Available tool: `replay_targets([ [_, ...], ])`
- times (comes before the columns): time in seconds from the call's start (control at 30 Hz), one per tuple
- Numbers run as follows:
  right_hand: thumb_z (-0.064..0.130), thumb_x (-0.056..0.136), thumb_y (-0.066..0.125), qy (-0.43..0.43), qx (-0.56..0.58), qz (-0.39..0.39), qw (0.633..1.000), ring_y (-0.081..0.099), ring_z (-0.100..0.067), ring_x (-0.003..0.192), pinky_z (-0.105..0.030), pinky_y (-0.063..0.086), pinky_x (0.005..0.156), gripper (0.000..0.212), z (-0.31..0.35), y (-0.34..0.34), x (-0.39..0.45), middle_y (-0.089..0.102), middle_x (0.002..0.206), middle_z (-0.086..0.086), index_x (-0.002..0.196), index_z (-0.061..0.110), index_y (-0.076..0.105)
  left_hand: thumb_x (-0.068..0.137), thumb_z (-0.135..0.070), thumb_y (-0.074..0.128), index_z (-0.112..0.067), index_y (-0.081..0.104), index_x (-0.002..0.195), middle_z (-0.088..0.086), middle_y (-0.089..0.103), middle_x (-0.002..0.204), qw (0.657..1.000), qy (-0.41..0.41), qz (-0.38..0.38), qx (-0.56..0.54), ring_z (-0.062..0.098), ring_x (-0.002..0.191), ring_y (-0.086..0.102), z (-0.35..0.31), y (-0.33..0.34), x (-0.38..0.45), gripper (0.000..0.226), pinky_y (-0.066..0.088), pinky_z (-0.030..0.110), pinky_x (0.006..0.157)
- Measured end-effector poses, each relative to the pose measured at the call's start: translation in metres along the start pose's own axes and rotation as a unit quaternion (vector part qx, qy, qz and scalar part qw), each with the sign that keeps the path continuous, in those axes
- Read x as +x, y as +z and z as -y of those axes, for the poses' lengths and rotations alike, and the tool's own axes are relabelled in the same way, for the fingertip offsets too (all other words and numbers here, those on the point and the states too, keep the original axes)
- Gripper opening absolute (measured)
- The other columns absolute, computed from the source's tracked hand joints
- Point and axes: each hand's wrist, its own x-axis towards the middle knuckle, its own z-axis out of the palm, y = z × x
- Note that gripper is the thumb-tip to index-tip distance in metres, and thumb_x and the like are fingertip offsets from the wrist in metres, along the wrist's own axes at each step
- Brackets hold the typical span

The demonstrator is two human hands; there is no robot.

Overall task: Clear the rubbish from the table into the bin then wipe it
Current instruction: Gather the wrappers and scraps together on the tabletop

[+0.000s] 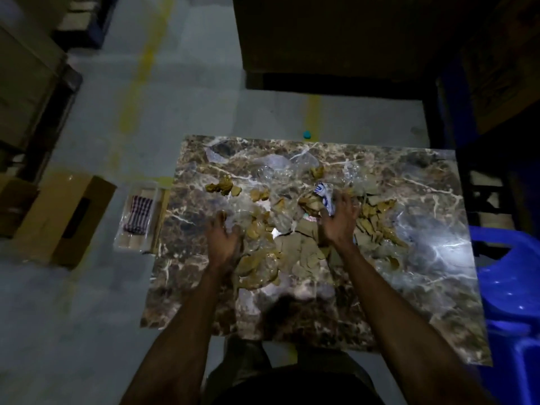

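Clearing step in hand — wiping not yet begun. Rubbish (295,247) (dry leaves, clear plastic scraps) is spread over the middle of the marble bench (423,287). Left hand (223,238) is laid open on the pile's left edge, grip spread, nothing held. Right hand (339,220) is set on the heap beside a blue-white wrapper (323,195); whether its grip has closed on it cannot be told. A box (67,217) stands on the floor to the left — possibly the bin. Next, the heap likely needs gathering between both hands.
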Motion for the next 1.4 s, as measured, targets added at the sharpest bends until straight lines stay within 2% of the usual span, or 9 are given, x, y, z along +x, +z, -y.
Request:
replay_targets([
  [0.2,0.056,0.094,0.039,-0.111,-0.004,0.127,0.986,0.044,-0.031,0.138,-0.044,0.031,0.113,0.069,-0.018,0.013,-0.011,0.048,0.154,-0.006,0.155,0.023,0.043,0.096,-0.041,0.061,-0.019,0.049,0.149,0.006,0.060,0.144,0.999,-0.014,0.042,-0.023,0.027,0.129,0.058,-0.023,0.042,-0.014,0.059,0.049,0.044,0.107],
  [0.37,0.044,0.094,0.046,-0.120,0.028,-0.013,0.992,0.051,-0.032,0.130,-0.042,0.033,0.110,0.047,-0.032,-0.027,0.000,0.062,0.137,-0.006,0.130,0.021,0.066,0.095,-0.051,0.056,-0.013,0.063,0.137,0.011,0.067,0.131,0.999,0.001,-0.045,0.014,0.025,0.115,0.064,-0.019,0.034,-0.023,0.057,0.053,0.040,0.098],
  [0.5,0.037,0.092,0.054,-0.034,0.000,-0.092,0.995,0.040,-0.039,0.136,-0.044,0.030,0.112,0.052,-0.050,-0.059,0.032,0.049,0.149,-0.012,0.141,0.020,0.055,0.096,-0.045,0.061,-0.007,0.057,0.141,0.019,0.060,0.138,0.998,-0.014,-0.052,0.018,0.037,0.126,0.057,-0.017,0.037,-0.014,0.059,0.048,0.049,0.106],
  [0.67,0.052,0.093,0.045,-0.025,0.002,0.058,0.998,0.023,-0.039,0.154,-0.055,0.014,0.123,0.079,-0.058,-0.053,0.051,0.029,0.166,-0.019,0.163,0.019,0.027,0.102,-0.045,0.061,-0.013,0.044,0.154,0.016,0.041,0.158,1.000,-0.020,-0.007,0.019,0.035,0.143,0.042,-0.044,0.060,-0.015,0.064,0.037,0.045,0.116],
  [0.77,0.059,0.094,0.035,-0.095,-0.019,0.104,0.990,0.022,-0.036,0.154,-0.052,0.016,0.122,0.076,-0.056,-0.041,0.038,0.027,0.166,-0.018,0.160,0.022,0.035,0.102,-0.041,0.062,-0.013,0.047,0.152,0.015,0.042,0.157,1.000,-0.021,0.008,0.011,0.032,0.142,0.042,-0.053,0.071,-0.018,0.059,0.035,0.041,0.114],
  [1.03,0.052,0.100,0.048,-0.138,0.056,0.037,0.988,0.037,-0.030,0.132,-0.036,0.030,0.103,0.048,-0.033,-0.062,0.018,0.044,0.137,-0.010,0.142,0.029,0.057,0.095,-0.044,0.060,-0.014,0.070,0.121,0.013,0.067,0.125,0.998,-0.007,-0.060,0.018,0.029,0.115,0.064,-0.054,0.055,-0.012,0.041,0.050,0.032,0.095],
  [1.13,0.047,0.098,0.050,-0.097,0.072,0.008,0.993,0.038,-0.033,0.132,-0.039,0.033,0.105,0.051,-0.031,-0.065,0.031,0.043,0.136,-0.012,0.144,0.026,0.055,0.100,-0.035,0.064,-0.013,0.060,0.137,0.014,0.056,0.140,0.998,-0.013,-0.057,-0.007,0.030,0.124,0.059,-0.060,0.051,-0.006,0.044,0.050,0.035,0.099],
  [1.3,0.060,0.095,0.037,-0.041,0.056,0.101,0.992,0.033,-0.038,0.147,-0.054,0.028,0.121,0.076,-0.030,-0.044,0.049,0.038,0.159,-0.017,0.160,0.023,0.034,0.104,-0.035,0.061,-0.011,0.042,0.155,0.014,0.040,0.156,0.999,0.012,0.003,0.039,0.026,0.117,0.058,-0.075,0.051,-0.003,0.059,0.038,0.029,0.100],
  [1.4,0.061,0.100,0.038,-0.087,0.055,0.134,0.986,0.039,-0.030,0.146,-0.051,0.033,0.120,0.068,-0.023,-0.028,0.041,0.042,0.160,-0.009,0.159,0.026,0.035,0.104,-0.042,0.059,-0.016,0.042,0.155,0.002,0.053,0.134,0.997,0.026,0.059,0.048,0.021,0.103,0.062,-0.073,0.052,0.003,0.061,0.045,0.030,0.094],
])
